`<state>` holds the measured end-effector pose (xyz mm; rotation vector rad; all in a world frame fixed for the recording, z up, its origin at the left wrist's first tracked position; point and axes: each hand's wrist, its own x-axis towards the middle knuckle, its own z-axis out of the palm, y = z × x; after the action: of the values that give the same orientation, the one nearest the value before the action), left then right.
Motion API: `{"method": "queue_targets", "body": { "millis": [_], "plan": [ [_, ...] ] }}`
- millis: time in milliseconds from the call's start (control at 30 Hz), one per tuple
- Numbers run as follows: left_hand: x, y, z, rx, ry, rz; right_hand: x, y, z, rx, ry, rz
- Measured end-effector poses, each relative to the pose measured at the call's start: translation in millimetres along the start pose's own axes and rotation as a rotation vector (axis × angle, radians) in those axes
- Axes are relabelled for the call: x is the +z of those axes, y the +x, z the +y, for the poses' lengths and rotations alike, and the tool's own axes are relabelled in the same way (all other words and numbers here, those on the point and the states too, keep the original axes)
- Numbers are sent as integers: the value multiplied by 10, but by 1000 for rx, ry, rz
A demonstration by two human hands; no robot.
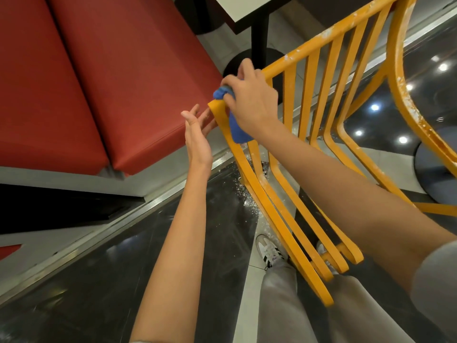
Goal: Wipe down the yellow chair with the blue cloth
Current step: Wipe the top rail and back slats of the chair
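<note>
The yellow slatted chair (314, 78) is tipped towards me, its top rail and frame speckled with white powder. My right hand (249, 95) grips the bunched blue cloth (237, 129) against the rail's left corner, with part of the cloth hanging down behind the outer slat. My left hand (197, 134) is flat and open just left of that corner, fingertips touching or nearly touching the slat. Most of the cloth is hidden under my right hand.
A red padded bench (99, 78) fills the left. A white table (252, 13) on a black post stands behind the chair. White powder lies scattered on the dark glossy floor (242, 191). My legs and white shoe (269, 251) are below the chair.
</note>
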<state>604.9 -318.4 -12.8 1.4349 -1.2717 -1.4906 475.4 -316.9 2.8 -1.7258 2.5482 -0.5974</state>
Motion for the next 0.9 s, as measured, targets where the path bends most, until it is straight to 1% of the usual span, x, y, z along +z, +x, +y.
{"method": "queue_targets", "body": {
  "millis": [33,67,100,167,233,267,333,400,467,533,633,667,733,800,900],
  "plan": [
    [3,-14,11,6,12,-3,13,37,-2,52,-13,11],
    [5,-16,17,11,23,-8,37,55,-40,60,-14,23],
    [3,-10,18,11,22,-6,73,33,-102,29,13,29],
    [-8,38,-22,23,38,4,155,-133,-191,-105,124,19],
    [-32,71,-39,48,103,9,199,-331,-106,-178,257,16],
    [-41,81,-38,75,136,5,198,-384,-6,-166,309,30],
    [-64,110,-43,167,242,-12,154,-362,207,-66,340,84],
    [-84,171,-74,301,434,-33,109,-218,339,71,298,139],
    [-61,218,-90,348,631,-23,85,-94,310,138,207,166],
    [5,211,-54,350,743,55,95,-76,182,62,157,152],
    [70,188,-43,338,768,157,153,-194,141,-166,199,83],
    [74,195,-55,334,774,180,139,-205,206,-194,211,77],
    [75,205,-83,329,791,205,82,-163,415,-146,235,108],
    [88,192,-71,336,789,220,7,-82,620,-47,237,146],
    [108,162,-67,338,773,234,-67,58,777,120,258,149]
  ]
}}
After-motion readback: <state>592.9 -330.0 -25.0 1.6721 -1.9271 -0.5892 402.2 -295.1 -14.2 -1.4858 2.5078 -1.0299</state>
